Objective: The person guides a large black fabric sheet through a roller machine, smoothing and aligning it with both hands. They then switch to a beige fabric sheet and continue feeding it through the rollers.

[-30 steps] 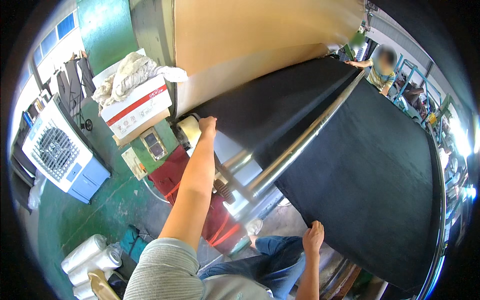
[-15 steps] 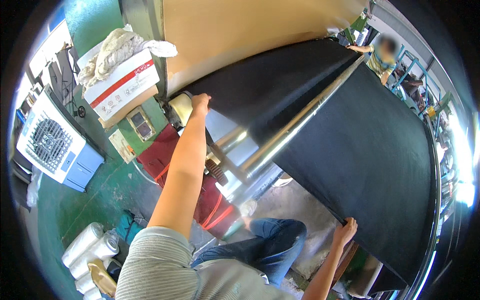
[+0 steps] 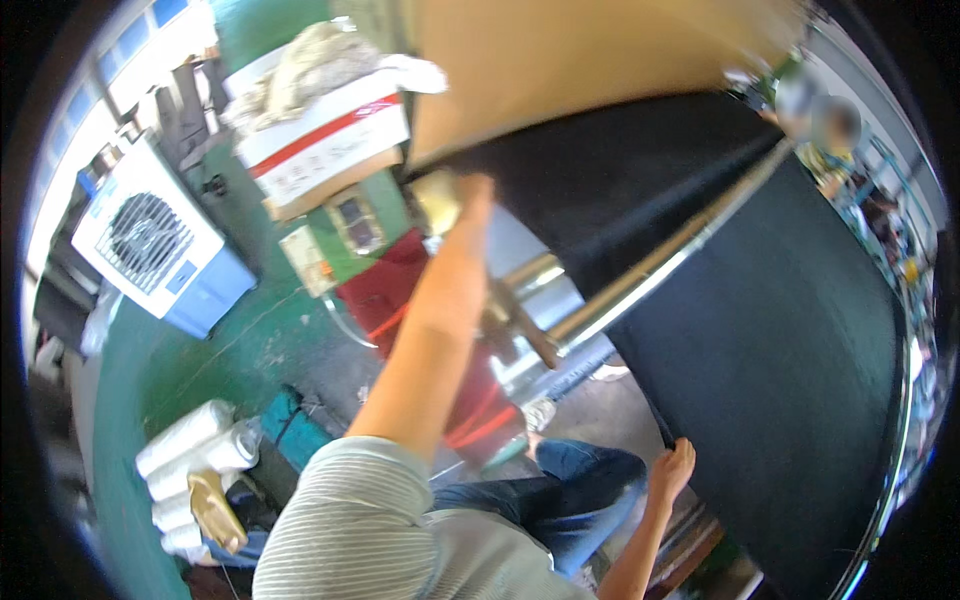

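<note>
A wide black sheet (image 3: pixel 760 330) runs over a shiny metal roller (image 3: pixel 665 257). Its far part (image 3: pixel 620 160) stretches back toward a large tan panel. My left arm reaches forward, and my left hand (image 3: pixel 475 192), blurred by motion, appears closed on the sheet's left edge beside a pale yellow block-like piece (image 3: pixel 436 200). Nearer to me, my right hand (image 3: pixel 675 466) grips the sheet's near edge, fingers curled round it. Below my left hand, the near end of the roller meets a blurred metal arm (image 3: pixel 525 325).
A tan panel (image 3: pixel 590 60) stands behind. At left are a white box (image 3: pixel 330 150) topped with cloth, a white-and-blue air cooler (image 3: pixel 160 240) and white plastic-wrapped rolls (image 3: pixel 190 440). Another person (image 3: pixel 830 165) stands at the far right end. A metal rail (image 3: pixel 905 380) borders the right side.
The view has shifted, so the surroundings sit farther right. My right hand is closer to the roller's near end, still gripping the edge. My left hand stays by the yellow piece.
</note>
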### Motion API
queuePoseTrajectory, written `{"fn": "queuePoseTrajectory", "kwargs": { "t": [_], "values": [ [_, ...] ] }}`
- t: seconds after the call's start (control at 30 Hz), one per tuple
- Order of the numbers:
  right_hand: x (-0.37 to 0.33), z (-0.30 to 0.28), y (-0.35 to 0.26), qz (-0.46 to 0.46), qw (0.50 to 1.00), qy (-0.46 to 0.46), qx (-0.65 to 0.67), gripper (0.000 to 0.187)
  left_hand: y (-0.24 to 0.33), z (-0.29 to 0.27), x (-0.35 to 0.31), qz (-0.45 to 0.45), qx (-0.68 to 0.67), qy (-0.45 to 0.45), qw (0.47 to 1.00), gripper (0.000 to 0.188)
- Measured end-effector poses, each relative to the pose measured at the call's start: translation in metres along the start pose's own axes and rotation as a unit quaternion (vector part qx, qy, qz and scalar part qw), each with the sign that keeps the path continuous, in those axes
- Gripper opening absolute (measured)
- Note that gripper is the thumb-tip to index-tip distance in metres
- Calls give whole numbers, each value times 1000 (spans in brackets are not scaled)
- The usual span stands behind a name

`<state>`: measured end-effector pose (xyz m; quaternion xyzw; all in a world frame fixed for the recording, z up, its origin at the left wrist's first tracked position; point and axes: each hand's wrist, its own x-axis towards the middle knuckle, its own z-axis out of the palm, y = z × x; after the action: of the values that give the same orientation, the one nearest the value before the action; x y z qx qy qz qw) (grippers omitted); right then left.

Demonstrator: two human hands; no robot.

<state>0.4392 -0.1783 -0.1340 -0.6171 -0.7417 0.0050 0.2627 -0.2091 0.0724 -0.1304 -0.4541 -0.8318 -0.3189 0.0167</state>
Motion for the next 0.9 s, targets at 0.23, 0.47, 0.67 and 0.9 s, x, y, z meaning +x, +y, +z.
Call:
{"fn": "queuePoseTrajectory", "kwargs": {
  "t": [0.23, 0.47, 0.67, 0.9],
  "values": [
    [-7, -1, -12, -34, 999, -34, 11, 18, 131, -29, -55, -302, -477, -182, 805, 9],
    [13, -57, 34, 66, 987, 139, -55, 30, 132, -48, -56, -350, -453, -21, 820, 5],
    [-9, -87, 57, 158, 944, 19, -290, 21, 129, -37, -55, -305, -527, -128, 783, 12],
    [-47, -33, 63, 112, 948, -53, -293, 21, 121, -13, -43, -326, -422, 75, 842, 11]
  ]
}}
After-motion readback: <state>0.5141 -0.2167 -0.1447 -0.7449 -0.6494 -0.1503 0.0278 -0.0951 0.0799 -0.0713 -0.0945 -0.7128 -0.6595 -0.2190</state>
